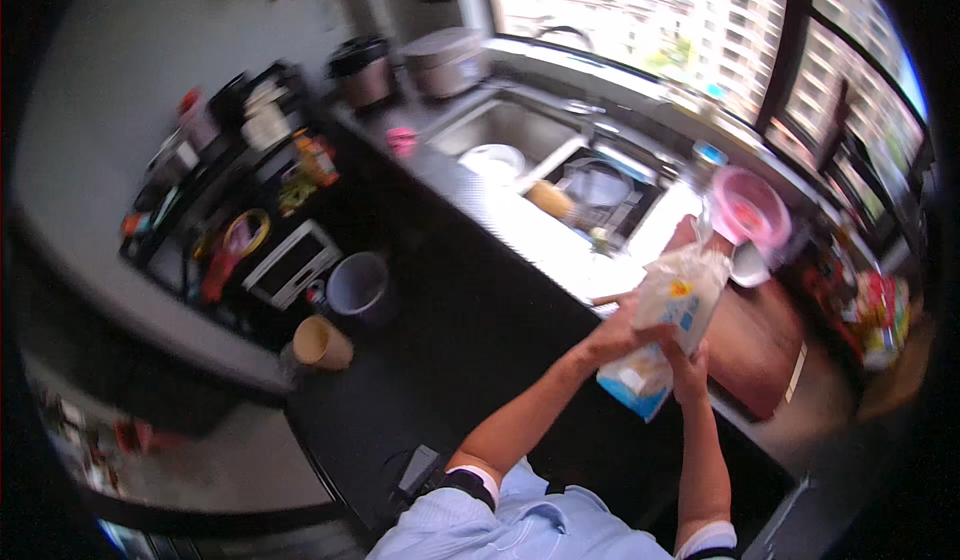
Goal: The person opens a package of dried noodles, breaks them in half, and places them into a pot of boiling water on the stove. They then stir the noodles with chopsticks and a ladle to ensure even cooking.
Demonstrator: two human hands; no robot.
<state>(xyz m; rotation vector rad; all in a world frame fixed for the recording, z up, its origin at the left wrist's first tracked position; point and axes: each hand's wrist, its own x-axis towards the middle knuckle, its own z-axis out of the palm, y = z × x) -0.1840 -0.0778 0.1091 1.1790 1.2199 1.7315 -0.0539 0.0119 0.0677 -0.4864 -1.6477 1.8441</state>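
A white plastic packet with blue and yellow print hangs tilted before me, between both hands. My left hand grips its left side. My right hand holds it from below and the right, with the fingers partly hidden by the packet. The packet's blue lower end points down toward me, and pale contents show through its clear part. Behind and right of the packet lies a brown cutting board on the counter. A small white bowl sits at the board's far end.
A pink plastic basin stands beyond the bowl. The double steel sink holds a white dish and a pan. Bagged goods are at the right. Leftward are a grey bin and a tan bin.
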